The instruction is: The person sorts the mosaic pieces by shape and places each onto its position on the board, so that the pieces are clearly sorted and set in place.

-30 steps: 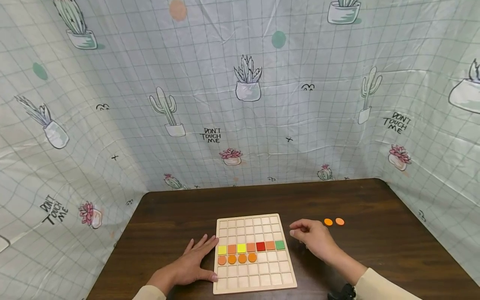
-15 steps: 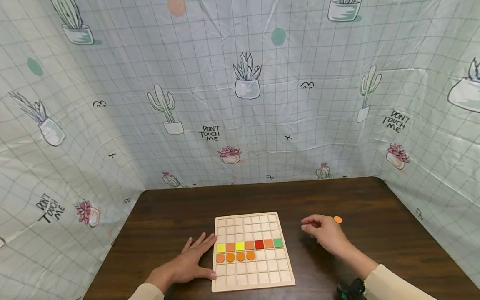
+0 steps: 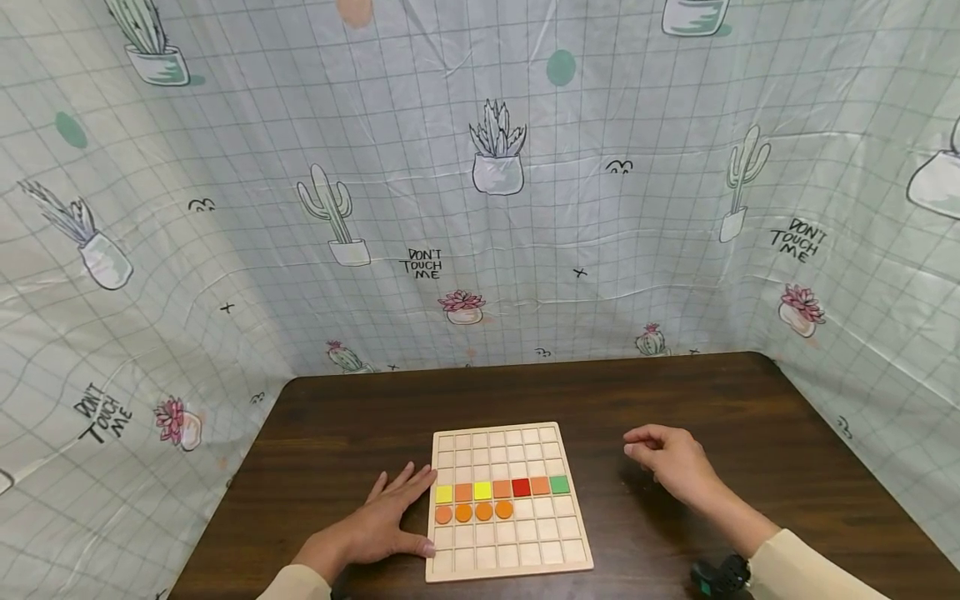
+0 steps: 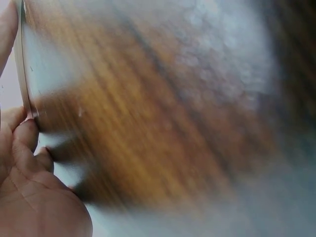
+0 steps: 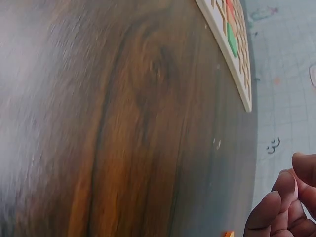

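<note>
A square wooden grid board (image 3: 510, 575) lies on the dark wood table. A row of coloured square tiles, one of them a green tile (image 3: 559, 484), crosses its middle. Below that row, several orange discs (image 3: 483, 511) sit in the left cells. My left hand (image 3: 378, 521) is spread flat along the board's left side, fingertips and thumb at its edge. My right hand (image 3: 675, 462) hovers over the table right of the board, fingers loosely bent, thumb near the index finger, nothing visible between them. In the right wrist view an orange piece (image 5: 229, 234) shows near this hand.
The dark table (image 3: 360, 408) extends around the board. A curtain (image 3: 420, 208) printed with cacti hangs behind it and at both sides. A black device (image 3: 720, 575) is by my right wrist.
My right hand has moved right, away from the board, and now covers the spot where two orange discs lay in the head view. The left hand stays at the board's edge.
</note>
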Tool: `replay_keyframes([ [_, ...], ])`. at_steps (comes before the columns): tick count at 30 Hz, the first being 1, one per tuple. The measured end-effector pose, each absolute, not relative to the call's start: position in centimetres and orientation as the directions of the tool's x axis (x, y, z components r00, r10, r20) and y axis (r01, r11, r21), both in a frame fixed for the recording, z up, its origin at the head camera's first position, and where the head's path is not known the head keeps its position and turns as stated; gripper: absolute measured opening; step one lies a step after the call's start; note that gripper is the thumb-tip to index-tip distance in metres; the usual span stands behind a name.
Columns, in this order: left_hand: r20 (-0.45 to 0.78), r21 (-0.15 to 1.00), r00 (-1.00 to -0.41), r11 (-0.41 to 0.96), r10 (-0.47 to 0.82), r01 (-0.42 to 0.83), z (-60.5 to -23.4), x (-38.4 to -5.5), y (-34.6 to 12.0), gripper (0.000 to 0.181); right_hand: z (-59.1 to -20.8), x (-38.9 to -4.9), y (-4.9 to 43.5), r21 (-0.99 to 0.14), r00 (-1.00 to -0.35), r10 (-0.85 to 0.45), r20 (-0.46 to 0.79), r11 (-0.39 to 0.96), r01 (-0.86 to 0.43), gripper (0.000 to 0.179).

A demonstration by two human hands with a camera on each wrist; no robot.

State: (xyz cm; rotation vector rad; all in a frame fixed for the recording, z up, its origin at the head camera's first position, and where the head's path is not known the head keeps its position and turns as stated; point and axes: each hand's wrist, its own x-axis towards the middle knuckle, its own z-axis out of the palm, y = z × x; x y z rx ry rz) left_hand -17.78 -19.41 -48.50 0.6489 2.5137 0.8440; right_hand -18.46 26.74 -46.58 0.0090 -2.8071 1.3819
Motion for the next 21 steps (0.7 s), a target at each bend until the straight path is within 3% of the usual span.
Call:
replay_keyframes([
  [15, -0.231, 0.647, -0.811, 0.708, 0.537, 0.284, -48.7, -17.8, -19.5, 0.107, -46.6, -18.7, 30.8, -0.715, -0.994, 0.096, 0.043, 0.698, 0.036, 0.036],
  [21, -0.221, 0.646, -0.812, 0.705, 0.54, 0.293, -48.6, -17.6, -19.4, 0.106, -46.3, -19.1, 33.1, -0.64, -0.997, 0.063, 0.054, 0.768, 0.014, 0.05],
])
